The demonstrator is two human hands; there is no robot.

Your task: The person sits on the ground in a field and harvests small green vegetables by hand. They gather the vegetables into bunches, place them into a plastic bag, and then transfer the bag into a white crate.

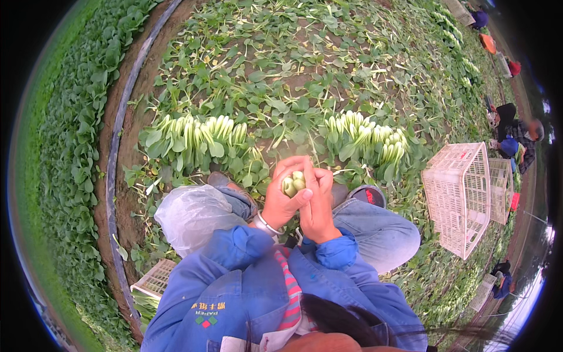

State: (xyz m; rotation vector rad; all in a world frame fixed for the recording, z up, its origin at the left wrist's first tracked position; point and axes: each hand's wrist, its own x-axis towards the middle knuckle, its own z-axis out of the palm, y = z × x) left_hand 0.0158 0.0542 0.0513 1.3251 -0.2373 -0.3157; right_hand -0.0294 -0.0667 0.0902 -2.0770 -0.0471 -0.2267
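In front of my chest, both hands clasp a small bunch of bok choy [293, 185], its pale green stem bases facing up. My left hand [280, 196], with a bangle at the wrist, wraps the bunch from the left. My right hand [319, 204] presses against its right side, fingers meeting those of the left hand. The leaves of the held bunch are hidden below the hands. Ahead on the ground lie two piles of cut bok choy, a left pile [200, 136] and a right pile [371, 138], both with bases up.
Loose leaves [281, 105] cover the soil. White plastic crates [455, 198] stand to the right, and another crate [155, 278] with greens is at lower left. A dark hose [115, 145] runs along the uncut crop [77, 145]. Other people [519, 136] crouch at far right.
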